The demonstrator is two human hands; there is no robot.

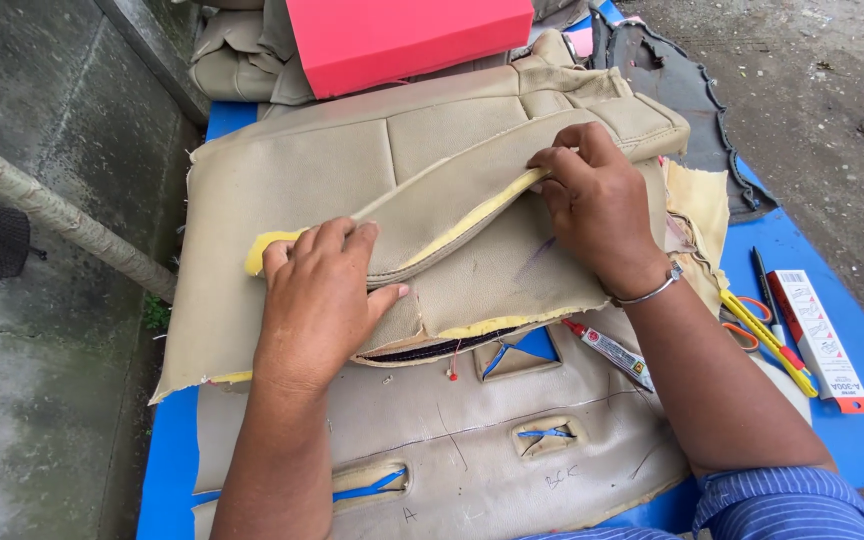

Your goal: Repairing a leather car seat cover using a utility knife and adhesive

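- On a blue table (857, 440) lies a beige seat cover (292, 180), with a foam-lined flap (442, 205) folded up across its middle.
- Left hand (317, 300) pinches the flap's left end — fingers curled over its yellow edge.
- Right hand (597, 200) grips the flap's right end.
- Glue tube (612, 352), scissors (747, 322) and a box (820, 340) lie right of the cover.

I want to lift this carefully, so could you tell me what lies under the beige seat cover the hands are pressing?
Under the beige seat cover lie a grey leather panel and the blue table. The rest is covered.
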